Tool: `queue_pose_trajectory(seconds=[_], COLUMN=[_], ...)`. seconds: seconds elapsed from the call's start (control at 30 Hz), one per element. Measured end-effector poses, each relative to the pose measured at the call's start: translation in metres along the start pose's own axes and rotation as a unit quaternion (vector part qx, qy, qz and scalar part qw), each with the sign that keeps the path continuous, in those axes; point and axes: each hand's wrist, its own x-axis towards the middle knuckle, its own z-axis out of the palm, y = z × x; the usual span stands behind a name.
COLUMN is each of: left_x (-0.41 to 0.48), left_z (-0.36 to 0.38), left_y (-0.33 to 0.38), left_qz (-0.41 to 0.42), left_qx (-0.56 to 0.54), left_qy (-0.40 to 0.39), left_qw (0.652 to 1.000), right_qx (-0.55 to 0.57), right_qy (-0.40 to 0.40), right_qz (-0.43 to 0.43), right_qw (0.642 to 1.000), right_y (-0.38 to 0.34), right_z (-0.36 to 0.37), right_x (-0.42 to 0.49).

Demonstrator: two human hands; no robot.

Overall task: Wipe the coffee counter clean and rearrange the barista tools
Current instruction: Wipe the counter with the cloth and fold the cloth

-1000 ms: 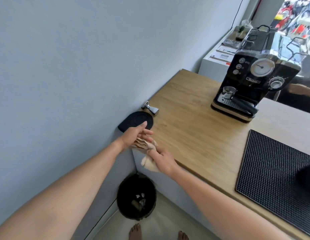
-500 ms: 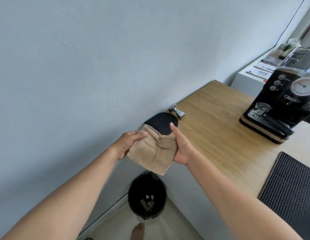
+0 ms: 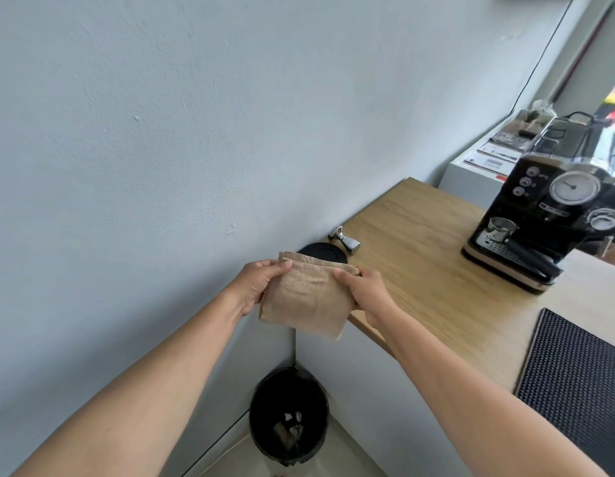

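cloth point(image 3: 308, 297) | folded, top edge level, held by both hands

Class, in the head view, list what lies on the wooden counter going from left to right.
Round black mat → metal tamper → espresso machine → black ribbed bar mat.

You have one beige cloth point(image 3: 308, 297), held between two hands, left point(image 3: 261, 284) and right point(image 3: 366, 292). On the desk point(image 3: 419, 270) you see one tamper point(image 3: 345, 239), one round black mat point(image 3: 321, 253), one espresso machine point(image 3: 553, 215) and one ribbed bar mat point(image 3: 574, 383). One bin point(image 3: 289, 416) stands on the floor.
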Motion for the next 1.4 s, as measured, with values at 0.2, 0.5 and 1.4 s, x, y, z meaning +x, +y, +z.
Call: queue_pose_trajectory(seconds=[0.2,0.5,1.4], left_x=[0.018,0.052,0.199], left_z=[0.021,0.023,0.149], left_y=[0.015,0.048,0.121], left_qz=[0.063,0.064,0.150], left_qx=[0.015,0.015,0.183], left_qy=[0.022,-0.038,-0.064], left_qw=[0.998,0.997,0.969], right_qx=[0.020,0.041,0.085], right_qy=[0.065,0.137,0.275], right_qz=[-0.026,-0.056,-0.065], right_qw=[0.997,0.988,0.956], right_y=[-0.008,-0.027,-0.052], right_z=[0.008,-0.002,-0.100], right_x=[0.009,0.024,0.145])
